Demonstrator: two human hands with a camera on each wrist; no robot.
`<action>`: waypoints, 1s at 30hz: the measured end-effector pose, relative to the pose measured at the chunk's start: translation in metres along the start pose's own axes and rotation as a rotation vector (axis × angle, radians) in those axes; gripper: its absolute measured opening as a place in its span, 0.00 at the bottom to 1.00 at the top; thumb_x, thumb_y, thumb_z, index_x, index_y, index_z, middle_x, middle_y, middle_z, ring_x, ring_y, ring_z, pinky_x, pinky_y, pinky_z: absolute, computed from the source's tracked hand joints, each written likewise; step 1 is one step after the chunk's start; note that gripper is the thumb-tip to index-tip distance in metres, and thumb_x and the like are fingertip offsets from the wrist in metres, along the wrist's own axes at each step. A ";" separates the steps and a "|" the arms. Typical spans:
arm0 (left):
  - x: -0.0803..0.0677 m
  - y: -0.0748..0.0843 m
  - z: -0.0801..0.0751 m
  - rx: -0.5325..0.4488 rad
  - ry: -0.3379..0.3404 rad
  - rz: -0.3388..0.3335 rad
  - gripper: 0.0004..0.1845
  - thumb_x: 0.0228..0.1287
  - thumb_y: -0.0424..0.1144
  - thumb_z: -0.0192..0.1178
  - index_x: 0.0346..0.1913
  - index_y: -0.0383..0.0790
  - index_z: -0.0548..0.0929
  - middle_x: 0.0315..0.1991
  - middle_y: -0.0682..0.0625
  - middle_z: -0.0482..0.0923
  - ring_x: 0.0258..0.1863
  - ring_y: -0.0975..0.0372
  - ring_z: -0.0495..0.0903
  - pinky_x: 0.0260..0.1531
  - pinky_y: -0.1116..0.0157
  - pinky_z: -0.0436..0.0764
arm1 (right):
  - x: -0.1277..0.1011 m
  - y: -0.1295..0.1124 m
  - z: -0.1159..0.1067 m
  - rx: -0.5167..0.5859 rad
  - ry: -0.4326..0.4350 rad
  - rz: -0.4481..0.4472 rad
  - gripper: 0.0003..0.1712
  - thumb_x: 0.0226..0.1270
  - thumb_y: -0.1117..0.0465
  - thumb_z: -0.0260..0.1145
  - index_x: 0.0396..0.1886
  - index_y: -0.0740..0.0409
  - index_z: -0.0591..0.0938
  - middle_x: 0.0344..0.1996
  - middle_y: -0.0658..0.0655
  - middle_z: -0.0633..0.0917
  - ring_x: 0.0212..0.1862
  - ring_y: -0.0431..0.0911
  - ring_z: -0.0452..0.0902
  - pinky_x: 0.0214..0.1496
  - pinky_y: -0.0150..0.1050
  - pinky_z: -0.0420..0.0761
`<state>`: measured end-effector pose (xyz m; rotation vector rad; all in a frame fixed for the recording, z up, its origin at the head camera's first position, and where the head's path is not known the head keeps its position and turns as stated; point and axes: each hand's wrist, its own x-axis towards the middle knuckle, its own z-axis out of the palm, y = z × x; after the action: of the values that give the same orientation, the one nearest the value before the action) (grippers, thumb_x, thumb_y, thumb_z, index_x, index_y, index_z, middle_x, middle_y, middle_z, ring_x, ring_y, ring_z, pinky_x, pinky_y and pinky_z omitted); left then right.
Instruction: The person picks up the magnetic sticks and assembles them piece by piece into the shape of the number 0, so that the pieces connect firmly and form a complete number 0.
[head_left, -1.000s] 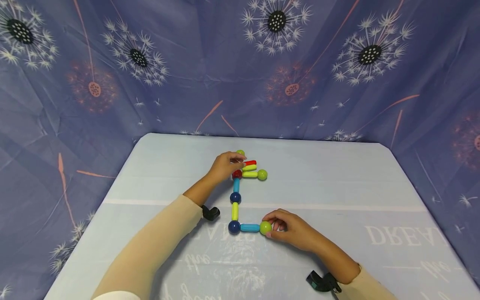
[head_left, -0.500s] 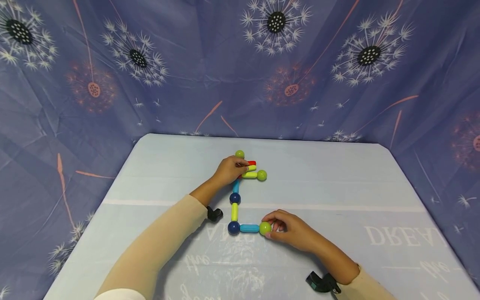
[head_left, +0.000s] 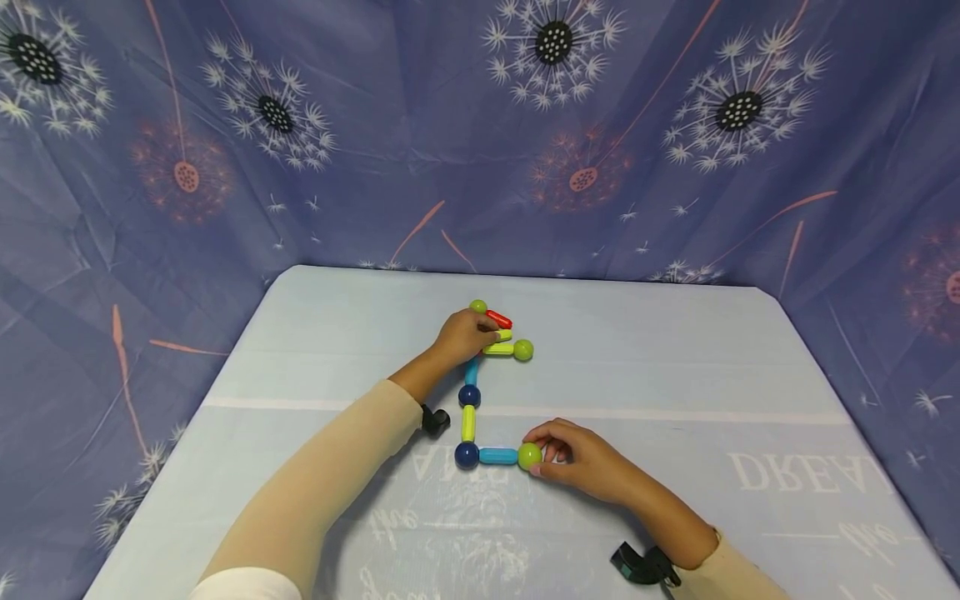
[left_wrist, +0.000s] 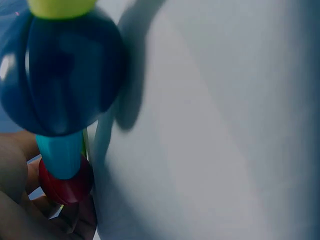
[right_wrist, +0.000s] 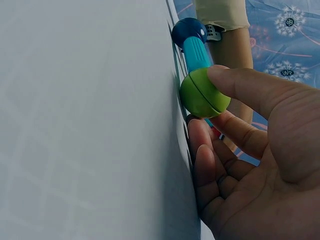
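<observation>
Left hand: the left hand [head_left: 461, 337] lies over the far end of the chain, fingers curled down on the cluster of sticks there; whether it pinches one I cannot tell. In the left wrist view its fingers [left_wrist: 30, 210] sit against a red ball [left_wrist: 65, 181].
Right hand: the right hand [head_left: 581, 460] pinches the green ball [head_left: 529, 455] at the near end, thumb [right_wrist: 250, 90] on top and the other fingers curled beneath.
Chain: from the green ball a blue stick [head_left: 498, 456] runs left to a navy ball [head_left: 467, 454]; a lime stick [head_left: 468, 422] goes up to a second navy ball [head_left: 469, 395], then another blue stick [head_left: 472, 371] leads under the left hand.
Far cluster: a yellow-green stick [head_left: 498, 349] ends in a green ball [head_left: 522, 349]; a red stick [head_left: 498, 319] touches a small green ball [head_left: 477, 307].
Surface: the pale blue surface [head_left: 675, 358] carries everything, the chain near its middle.
Backdrop: dandelion-print cloth [head_left: 375, 125] behind.
</observation>
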<state>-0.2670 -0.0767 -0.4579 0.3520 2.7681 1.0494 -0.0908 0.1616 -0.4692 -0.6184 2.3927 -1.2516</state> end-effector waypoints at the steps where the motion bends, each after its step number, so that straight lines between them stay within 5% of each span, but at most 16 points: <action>1: 0.000 0.000 0.000 0.003 -0.003 -0.003 0.15 0.69 0.43 0.65 0.52 0.40 0.89 0.50 0.48 0.87 0.47 0.57 0.82 0.49 0.62 0.81 | 0.000 0.000 0.000 -0.001 0.001 0.002 0.20 0.64 0.50 0.74 0.54 0.44 0.83 0.43 0.46 0.82 0.40 0.36 0.76 0.44 0.30 0.78; 11: 0.001 0.000 0.000 0.013 -0.011 0.006 0.14 0.71 0.43 0.64 0.54 0.41 0.88 0.50 0.47 0.86 0.48 0.57 0.79 0.51 0.61 0.79 | -0.001 -0.001 0.000 -0.002 0.001 -0.001 0.20 0.65 0.50 0.73 0.55 0.44 0.82 0.44 0.46 0.82 0.40 0.36 0.76 0.44 0.30 0.77; 19: -0.003 0.002 -0.003 -0.081 0.036 -0.002 0.13 0.72 0.42 0.62 0.54 0.45 0.88 0.45 0.47 0.85 0.36 0.58 0.79 0.30 0.69 0.77 | 0.000 -0.002 0.000 -0.007 0.001 -0.001 0.19 0.65 0.50 0.73 0.55 0.44 0.82 0.44 0.46 0.82 0.40 0.36 0.76 0.44 0.30 0.78; 26: -0.008 0.009 -0.013 -0.189 0.122 0.004 0.11 0.70 0.40 0.65 0.52 0.46 0.88 0.47 0.49 0.86 0.46 0.57 0.80 0.43 0.63 0.81 | 0.000 -0.002 -0.001 -0.004 0.001 -0.003 0.19 0.65 0.50 0.73 0.54 0.44 0.83 0.44 0.46 0.82 0.40 0.35 0.76 0.43 0.30 0.77; 30: -0.012 0.012 -0.019 -0.246 0.124 0.009 0.12 0.70 0.40 0.65 0.53 0.47 0.87 0.46 0.49 0.85 0.45 0.57 0.81 0.43 0.62 0.82 | 0.000 -0.002 -0.001 -0.001 0.000 -0.005 0.19 0.65 0.50 0.73 0.54 0.45 0.83 0.44 0.46 0.82 0.40 0.36 0.75 0.43 0.30 0.77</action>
<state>-0.2583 -0.0838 -0.4349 0.2738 2.6988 1.4396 -0.0905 0.1616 -0.4674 -0.6248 2.3930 -1.2525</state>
